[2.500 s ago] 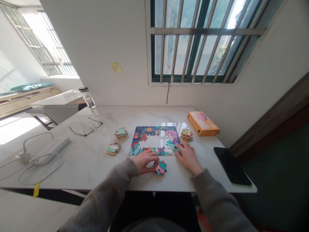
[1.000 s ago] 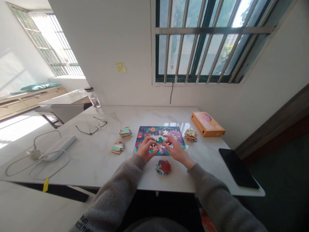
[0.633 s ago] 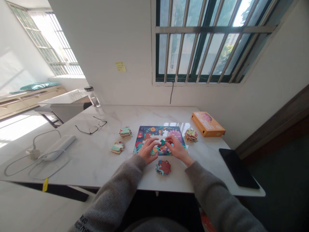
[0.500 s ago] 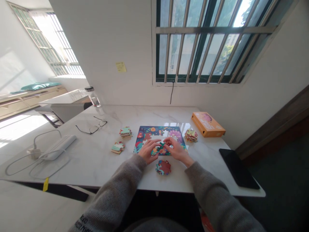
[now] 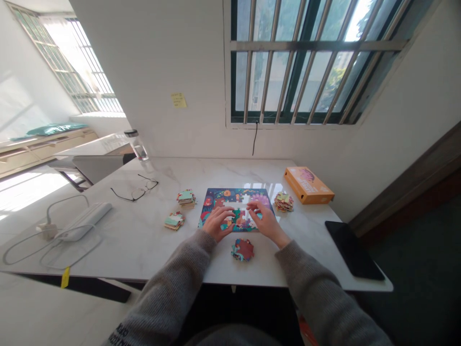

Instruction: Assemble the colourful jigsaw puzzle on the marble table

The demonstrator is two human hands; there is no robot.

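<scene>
Head view: left hand (image 5: 217,224) and right hand (image 5: 267,224), fingers (image 5: 223,211) parted, are framing a multicoloured rectangular cardboard puzzle (image 5: 242,222) beneath, probably leaving it visible between them.

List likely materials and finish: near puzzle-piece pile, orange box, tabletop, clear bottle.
Near puzzle-piece pile: probably printed cardboard; thin, interlocking-cut pieces with coloured faces. Finish unclear.
Orange box: likely printed paperboard; flat printed panels, straight edges. Looks smooth.
Tabletop: glossy, grey-veined white, with bright reflections; stone or marble-look laminate.
Clear bottle: smooth, see-through body; glass or plastic, can't tell.
</scene>
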